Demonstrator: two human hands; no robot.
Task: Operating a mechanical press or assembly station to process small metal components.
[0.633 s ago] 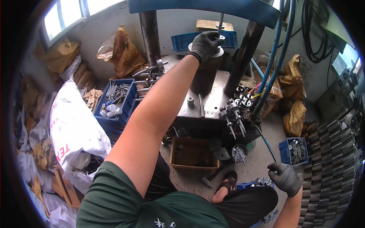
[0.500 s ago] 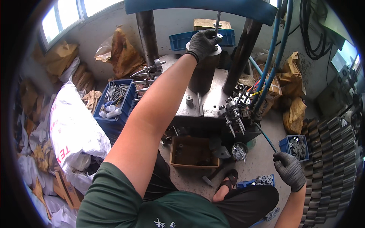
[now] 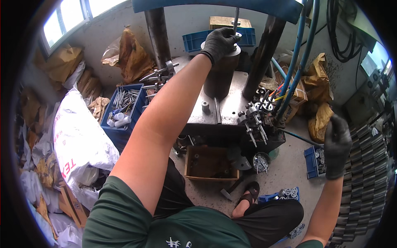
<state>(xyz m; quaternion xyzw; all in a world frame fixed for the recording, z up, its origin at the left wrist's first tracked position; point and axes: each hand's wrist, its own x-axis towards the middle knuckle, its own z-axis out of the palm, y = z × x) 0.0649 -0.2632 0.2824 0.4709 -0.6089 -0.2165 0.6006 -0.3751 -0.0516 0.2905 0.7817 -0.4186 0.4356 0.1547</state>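
Observation:
My gloved left hand (image 3: 220, 43) is at the top of a dark upright cylinder (image 3: 218, 78), fingers closed around a small ring-shaped metal part (image 3: 238, 36). A thin rod (image 3: 236, 17) with a collar rises just above that part; whether they join is hidden. Under the hand lies a pale disc (image 3: 236, 50) capping the cylinder. My gloved right hand (image 3: 338, 144) is raised at the right, its fingers pointing up and blurred. The far end of a thin lever (image 3: 301, 137) meets this glove, and its tip is hidden there.
A short metal sleeve (image 3: 205, 106) stands on the steel plate (image 3: 194, 118). Shafts with collars (image 3: 253, 122) lie at the plate's right edge. Dark posts (image 3: 158, 37) flank the cylinder. Blue bins (image 3: 142, 97) and a wooden box (image 3: 211, 179) sit around, with stacked metal pieces (image 3: 364, 177) far right.
My right hand has moved up and to the right, and the lever has swung upward with it. The left hand stays at the cylinder top, its fingers still on the ring-shaped part.

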